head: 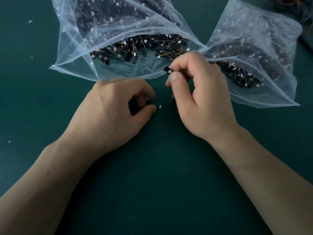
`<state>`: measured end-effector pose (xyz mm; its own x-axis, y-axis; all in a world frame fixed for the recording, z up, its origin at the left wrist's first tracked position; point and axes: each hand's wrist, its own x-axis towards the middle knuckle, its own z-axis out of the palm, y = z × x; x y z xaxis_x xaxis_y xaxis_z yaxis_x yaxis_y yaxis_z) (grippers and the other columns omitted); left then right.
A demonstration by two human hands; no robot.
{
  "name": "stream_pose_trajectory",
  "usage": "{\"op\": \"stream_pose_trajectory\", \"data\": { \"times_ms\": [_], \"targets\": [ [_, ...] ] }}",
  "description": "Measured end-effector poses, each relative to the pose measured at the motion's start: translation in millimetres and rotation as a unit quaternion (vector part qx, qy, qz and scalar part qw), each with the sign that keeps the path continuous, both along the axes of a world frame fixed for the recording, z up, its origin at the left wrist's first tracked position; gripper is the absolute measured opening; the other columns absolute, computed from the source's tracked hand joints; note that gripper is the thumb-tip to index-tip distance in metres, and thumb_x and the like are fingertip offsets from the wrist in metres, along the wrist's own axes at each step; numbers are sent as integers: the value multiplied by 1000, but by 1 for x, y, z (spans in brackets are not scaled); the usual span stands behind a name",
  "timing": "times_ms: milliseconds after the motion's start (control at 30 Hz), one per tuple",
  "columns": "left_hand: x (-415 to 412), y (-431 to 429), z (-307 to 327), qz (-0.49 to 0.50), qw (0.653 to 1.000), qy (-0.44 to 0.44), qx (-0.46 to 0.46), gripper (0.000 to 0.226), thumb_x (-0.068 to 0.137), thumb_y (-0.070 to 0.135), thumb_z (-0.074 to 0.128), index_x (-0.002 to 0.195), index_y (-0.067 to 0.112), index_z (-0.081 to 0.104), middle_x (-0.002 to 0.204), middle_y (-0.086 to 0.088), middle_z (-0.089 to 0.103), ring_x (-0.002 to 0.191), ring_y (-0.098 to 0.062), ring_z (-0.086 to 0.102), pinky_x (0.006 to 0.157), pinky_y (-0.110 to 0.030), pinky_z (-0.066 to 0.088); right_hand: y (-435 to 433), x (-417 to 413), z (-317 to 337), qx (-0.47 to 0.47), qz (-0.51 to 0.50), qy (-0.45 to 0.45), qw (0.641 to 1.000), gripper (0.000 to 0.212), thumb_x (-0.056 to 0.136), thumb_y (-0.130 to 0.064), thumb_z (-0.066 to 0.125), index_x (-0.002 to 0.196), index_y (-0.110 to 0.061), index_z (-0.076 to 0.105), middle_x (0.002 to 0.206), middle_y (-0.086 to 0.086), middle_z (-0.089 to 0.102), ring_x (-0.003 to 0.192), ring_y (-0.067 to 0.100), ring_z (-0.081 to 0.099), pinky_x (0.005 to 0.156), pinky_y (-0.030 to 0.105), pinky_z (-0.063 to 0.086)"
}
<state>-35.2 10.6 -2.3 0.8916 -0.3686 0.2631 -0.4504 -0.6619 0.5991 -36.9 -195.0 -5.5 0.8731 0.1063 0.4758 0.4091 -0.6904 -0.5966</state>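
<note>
By my judgement the job is barely begun. The big bag (145, 67) lies open, heaped with loose parts (128, 53), and the smaller bag (254, 48) to its right looks just as full. My right hand (199, 92) hangs at the big bag's mouth, raised off the counter (160, 167), thumb and forefinger pinching one black strip (166, 69). My left hand (116, 106) rests on the counter just below the big bag, fingers (144, 89) curled tight round a dark piece whose white plug (159, 106) pokes out toward the right hand. The two are near but apart — joining them is left to do, I think.
</note>
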Motion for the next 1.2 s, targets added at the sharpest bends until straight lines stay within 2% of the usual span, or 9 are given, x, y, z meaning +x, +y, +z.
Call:
{"op": "stream_pose_trajectory", "data": {
  "times_ms": [67,200,367,500,600,733,833,1000,1200],
  "targets": [
    [0,0,-2,-6,1000,3,-7,19,87,25,83,103,28,72,82,19,65,76,2,58,69,-21,47,-1,0,-1,27,0,-1,1000,15,104,-12,52,115,-8,61,79,0,68,77,24,67,82,53,51],
    [0,-1,-4,-2,1000,-19,-12,20,94,28,73,113,27,70,87,21,66,74,-1,58,68,-37,52,-1,1,0,48,6,-7,999,37,103,1,50,137,-7,61,69,4,65,70,27,68,75,45,53],
    [-2,-4,-5,32,999,-26,21,30,95,29,59,125,31,63,89,17,64,71,-9,55,65,-42,53,-2,1,1,71,-7,9,997,31,103,1,51,115,-10,77,81,-5,71,81,11,70,77,36,55],
    [-3,-4,-4,69,996,-35,48,19,94,21,59,105,33,71,92,15,66,81,-17,60,67,-43,55,0,0,3,74,-17,23,997,28,98,-9,63,125,-9,71,93,-12,69,89,9,67,87,31,54],
    [-3,-5,-3,98,994,-22,48,15,93,22,61,98,33,71,87,15,66,78,-18,59,66,-42,55,0,-1,2,52,-17,31,998,34,94,-7,68,128,-9,69,97,-8,70,89,16,67,89,37,54],
    [-4,-5,0,113,993,-9,35,22,89,22,54,98,33,71,83,23,62,76,-14,54,66,-38,52,-1,0,3,39,-20,12,999,25,102,-11,63,124,-9,73,99,-11,68,93,13,67,90,34,54],
    [-3,-3,4,100,994,13,41,33,76,23,50,100,36,69,82,20,62,74,-12,54,65,-36,51,0,0,4,39,-36,-32,998,19,105,-16,62,115,-11,77,96,-3,60,93,19,61,89,34,50],
    [-2,0,6,87,994,25,64,38,72,28,53,105,40,68,83,16,62,76,-10,54,65,-34,50,3,-1,4,57,-4,-30,998,15,103,-7,61,109,-5,75,88,-6,67,81,16,64,77,36,52],
    [-4,-4,6,107,992,21,66,34,78,36,55,109,40,67,79,17,61,74,-10,52,66,-34,49,2,0,3,38,-5,-6,999,10,96,-10,67,101,-12,75,102,-6,70,102,14,67,97,48,50]
  ]
}}
